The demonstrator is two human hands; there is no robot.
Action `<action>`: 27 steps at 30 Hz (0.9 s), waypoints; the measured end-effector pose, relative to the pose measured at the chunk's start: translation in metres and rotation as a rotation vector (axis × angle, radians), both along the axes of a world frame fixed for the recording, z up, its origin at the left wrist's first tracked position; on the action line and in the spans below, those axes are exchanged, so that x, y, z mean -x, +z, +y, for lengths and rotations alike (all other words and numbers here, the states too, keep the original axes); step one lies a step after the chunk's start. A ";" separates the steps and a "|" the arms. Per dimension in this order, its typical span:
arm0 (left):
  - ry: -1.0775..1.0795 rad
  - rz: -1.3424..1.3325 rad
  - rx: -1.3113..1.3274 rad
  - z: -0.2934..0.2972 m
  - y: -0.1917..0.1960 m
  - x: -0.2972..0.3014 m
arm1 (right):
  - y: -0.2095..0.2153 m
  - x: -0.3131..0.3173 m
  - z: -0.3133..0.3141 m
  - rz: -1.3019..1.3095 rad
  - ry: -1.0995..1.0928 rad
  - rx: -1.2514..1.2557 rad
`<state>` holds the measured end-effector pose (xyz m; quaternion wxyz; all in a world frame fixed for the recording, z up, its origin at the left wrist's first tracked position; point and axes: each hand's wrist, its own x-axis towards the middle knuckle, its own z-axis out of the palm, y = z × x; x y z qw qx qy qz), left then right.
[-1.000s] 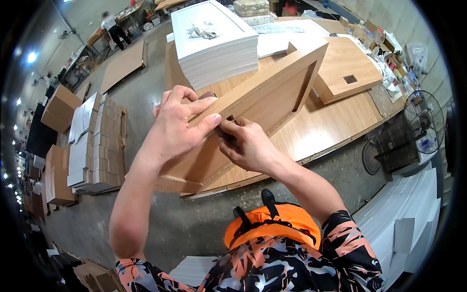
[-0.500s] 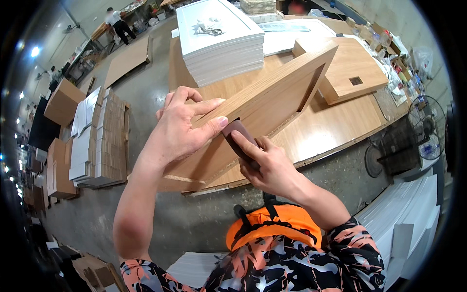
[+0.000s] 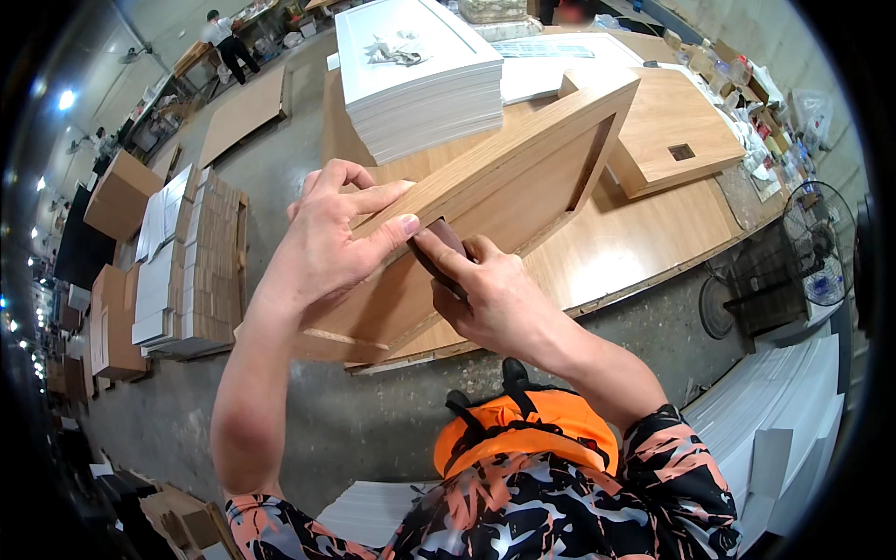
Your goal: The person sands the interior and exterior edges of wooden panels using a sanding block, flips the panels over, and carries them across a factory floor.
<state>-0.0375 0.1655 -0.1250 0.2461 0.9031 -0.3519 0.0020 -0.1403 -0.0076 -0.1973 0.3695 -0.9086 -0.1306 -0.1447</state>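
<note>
Presently, left hand [image 3: 331,247] is gripping the wooden frame [image 3: 509,182] to steady it; right hand [image 3: 485,299] is pinching what is possibly a sanding block [image 3: 439,245] against its edge.

Brown cardboard boxes [image 3: 117,191] stand at far left beside stacked flat brown-and-white cartons [image 3: 191,261], with more flat white cartons [image 3: 779,425] piled at near right.

Bright, even light; fisheye-bent, dark rim.
</note>
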 end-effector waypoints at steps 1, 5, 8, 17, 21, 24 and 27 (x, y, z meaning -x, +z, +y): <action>0.002 0.034 0.024 0.002 0.001 0.002 | 0.001 0.002 -0.003 -0.002 0.045 -0.062; -0.015 0.030 0.032 0.003 -0.001 0.006 | 0.010 0.008 -0.016 0.085 0.108 -0.332; -0.040 0.059 0.062 0.001 -0.002 0.008 | 0.034 -0.001 -0.005 0.268 -0.023 -0.442; -0.032 -0.055 0.021 -0.001 -0.004 0.013 | 0.028 0.007 -0.004 0.178 -0.125 -0.406; -0.024 -0.073 -0.005 0.002 -0.003 0.010 | 0.018 -0.007 0.005 0.061 -0.118 -0.419; -0.019 -0.051 0.021 0.005 -0.005 0.008 | 0.015 0.009 -0.009 0.197 -0.098 -0.417; -0.034 -0.037 0.019 0.000 -0.005 0.006 | 0.031 0.001 -0.005 0.230 -0.146 -0.428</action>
